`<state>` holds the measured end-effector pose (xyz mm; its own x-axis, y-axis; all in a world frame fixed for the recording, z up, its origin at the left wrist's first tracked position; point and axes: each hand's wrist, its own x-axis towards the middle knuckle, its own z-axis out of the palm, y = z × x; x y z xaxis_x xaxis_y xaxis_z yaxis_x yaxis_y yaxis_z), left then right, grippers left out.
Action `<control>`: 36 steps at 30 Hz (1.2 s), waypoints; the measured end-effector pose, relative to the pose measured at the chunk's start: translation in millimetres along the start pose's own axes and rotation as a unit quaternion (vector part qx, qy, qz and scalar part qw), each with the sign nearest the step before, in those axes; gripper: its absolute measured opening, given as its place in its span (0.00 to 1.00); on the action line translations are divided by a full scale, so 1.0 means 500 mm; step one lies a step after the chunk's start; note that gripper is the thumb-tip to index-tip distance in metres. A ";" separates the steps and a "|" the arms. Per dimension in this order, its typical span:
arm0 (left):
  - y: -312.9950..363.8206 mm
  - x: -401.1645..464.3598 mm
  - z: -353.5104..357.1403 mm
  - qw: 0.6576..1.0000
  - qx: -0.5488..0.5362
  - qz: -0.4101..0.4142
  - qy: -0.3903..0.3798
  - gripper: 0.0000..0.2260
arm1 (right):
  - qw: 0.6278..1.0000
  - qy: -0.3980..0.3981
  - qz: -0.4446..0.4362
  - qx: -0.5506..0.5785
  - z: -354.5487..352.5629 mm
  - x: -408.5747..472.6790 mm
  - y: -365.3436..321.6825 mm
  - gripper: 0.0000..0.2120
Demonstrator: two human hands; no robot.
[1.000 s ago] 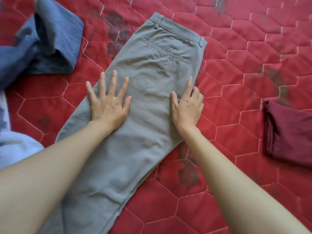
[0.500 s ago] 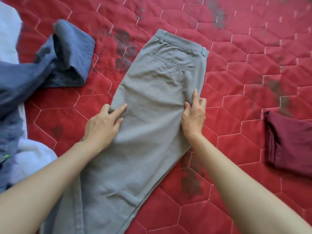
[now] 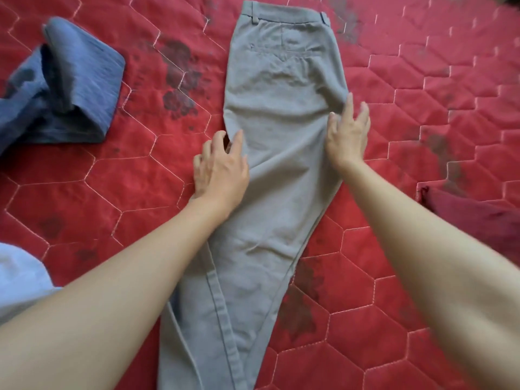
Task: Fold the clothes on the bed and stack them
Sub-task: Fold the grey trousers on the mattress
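Red quilted bed (image 3: pixel 118 175) — grey trousers (image 3: pixel 281 136) lengthwise, waistband away, both hands flat-fingered on their edges.

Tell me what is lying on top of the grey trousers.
Only the hands: the left hand at the left edge of the grey trousers, the right hand at the right. Both forearms hide some trouser fabric.

My bed's red quilted cover (image 3: pixel 135 190), stitched in pale hexagons and blotched with dark stains, carries four garments. The grey trousers (image 3: pixel 278 153) lie flat lengthwise at its centre, waistband at the far end. Left of the trousers and well apart sits a rumpled blue garment (image 3: pixel 76 88); nearer me on that same side lies a pale cloth (image 3: pixel 19 280). Right of the trousers rests a folded maroon garment (image 3: pixel 472 215).
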<state>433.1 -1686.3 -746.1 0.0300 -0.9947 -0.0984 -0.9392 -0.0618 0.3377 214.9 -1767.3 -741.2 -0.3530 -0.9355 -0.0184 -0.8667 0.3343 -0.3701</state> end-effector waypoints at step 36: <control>0.005 -0.873 -0.100 0.924 -0.127 -0.248 -0.263 0.18 | 0.850 -0.235 0.183 0.435 -0.199 -1.134 0.133 0.15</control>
<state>434.6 -1256.6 -655.5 0.2012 -0.6654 -0.7188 -0.7420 -0.5826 0.3317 322.5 -1203.4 -662.7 -0.1855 -0.7978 -0.5737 -0.0686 0.5929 -0.8024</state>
